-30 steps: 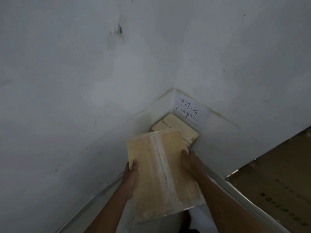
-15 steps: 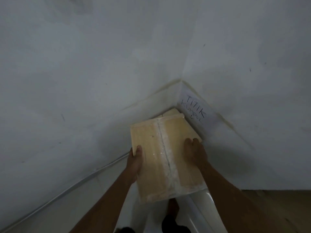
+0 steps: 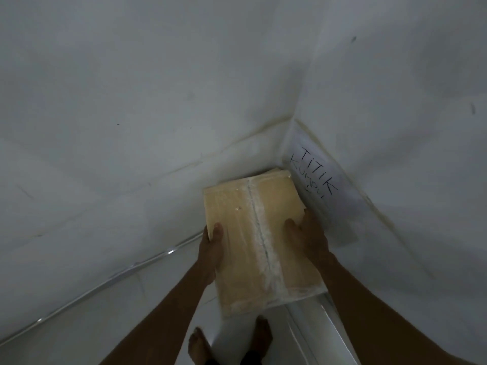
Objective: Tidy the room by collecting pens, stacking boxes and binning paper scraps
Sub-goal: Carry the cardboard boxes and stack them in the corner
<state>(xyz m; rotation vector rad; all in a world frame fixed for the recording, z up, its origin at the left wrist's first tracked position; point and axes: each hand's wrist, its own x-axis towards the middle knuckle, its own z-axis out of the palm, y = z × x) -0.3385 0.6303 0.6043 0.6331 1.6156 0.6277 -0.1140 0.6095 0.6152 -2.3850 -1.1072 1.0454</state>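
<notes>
A flat tan cardboard box (image 3: pixel 245 233) with a strip of clear tape down its middle fills the lower centre of the head view, pushed into the room's corner. My left hand (image 3: pixel 212 251) grips its left edge, thumb on top. My right hand (image 3: pixel 307 238) grips its right edge, thumb on top, fingers under the side. Only a thin sliver of a second cardboard box (image 3: pixel 274 170) shows past the far edge; the held box covers the rest.
A white paper sign (image 3: pixel 316 175) reading "TITIK KUMPUL" is stuck low on the right wall. White walls meet at the corner. My bare feet (image 3: pixel 200 346) stand on the white tiled floor. A metal strip (image 3: pixel 105 279) runs along the left wall's base.
The held box has moved forward into the corner and now covers nearly all of the box lying there. The view has tilted down, so my feet show.
</notes>
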